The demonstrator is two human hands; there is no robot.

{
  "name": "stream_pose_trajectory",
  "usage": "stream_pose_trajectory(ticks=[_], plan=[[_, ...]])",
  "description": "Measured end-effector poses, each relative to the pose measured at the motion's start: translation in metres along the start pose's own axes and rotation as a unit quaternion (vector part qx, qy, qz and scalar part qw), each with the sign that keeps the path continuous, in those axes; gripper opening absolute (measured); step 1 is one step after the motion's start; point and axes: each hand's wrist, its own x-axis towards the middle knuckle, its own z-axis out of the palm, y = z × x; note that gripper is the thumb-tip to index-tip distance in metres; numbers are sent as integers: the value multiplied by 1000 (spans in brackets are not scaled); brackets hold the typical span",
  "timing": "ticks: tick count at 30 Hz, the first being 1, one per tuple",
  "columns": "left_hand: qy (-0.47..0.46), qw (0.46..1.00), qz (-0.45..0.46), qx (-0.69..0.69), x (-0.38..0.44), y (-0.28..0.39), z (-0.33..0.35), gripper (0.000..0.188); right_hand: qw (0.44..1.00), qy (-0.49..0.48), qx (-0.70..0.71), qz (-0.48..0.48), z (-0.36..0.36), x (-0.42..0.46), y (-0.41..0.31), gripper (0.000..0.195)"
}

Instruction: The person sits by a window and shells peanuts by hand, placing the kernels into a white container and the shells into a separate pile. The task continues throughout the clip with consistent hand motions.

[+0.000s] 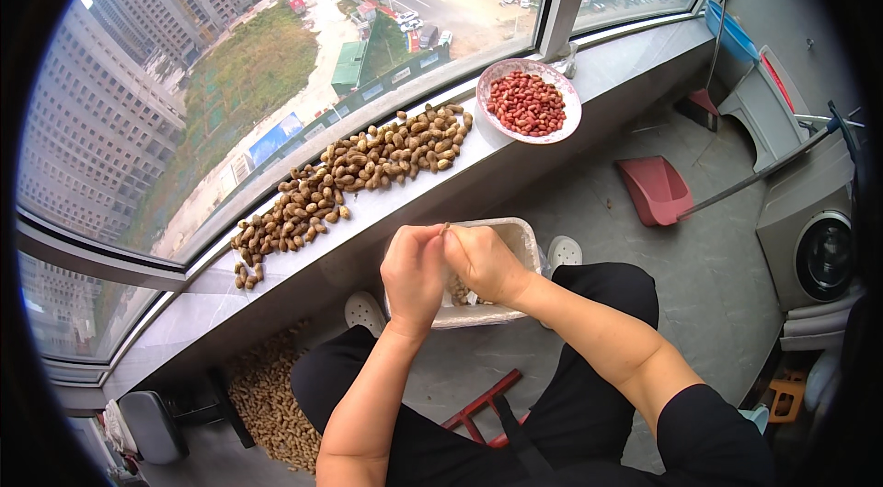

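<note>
My left hand and my right hand meet at the fingertips over a lined plastic bin, both pinching a peanut in its shell, of which only a bit shows. Pale peanut shells lie inside the bin, partly hidden by my hands. Unshelled peanuts are spread along the windowsill ahead of me. To their right on the sill, a patterned bowl holds red-skinned peanut kernels.
Many more unshelled peanuts cover the floor at lower left, beside a grey-padded stool. A red dustpan, a broom and a washing machine stand at right. A red metal frame is between my legs.
</note>
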Motion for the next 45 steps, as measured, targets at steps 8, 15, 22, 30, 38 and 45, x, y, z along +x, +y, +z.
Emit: stream_pose_trajectory(ticks=[8,15,22,30,38,45], plan=[[-2,938,-243,-247,-7,-1,1,14,999,-21,-24,-4,4,-2,3,30],[-17,815,-306,-491,5,-5,-15,13,997,-83,2,7,-11,2,-6,26],[-8,872,-279,-403,12,3,-25,15,965,-221,-4,139,-16,-3,15,22],[-24,995,-77,-58,1,-6,-13,12,980,-76,138,120,-1,-2,19,38],[-47,978,-146,-138,1,-4,-4,10,997,-10,61,52,2,0,8,31],[-69,982,-106,-143,14,-3,-9,6,991,-33,93,86,-5,7,7,31]])
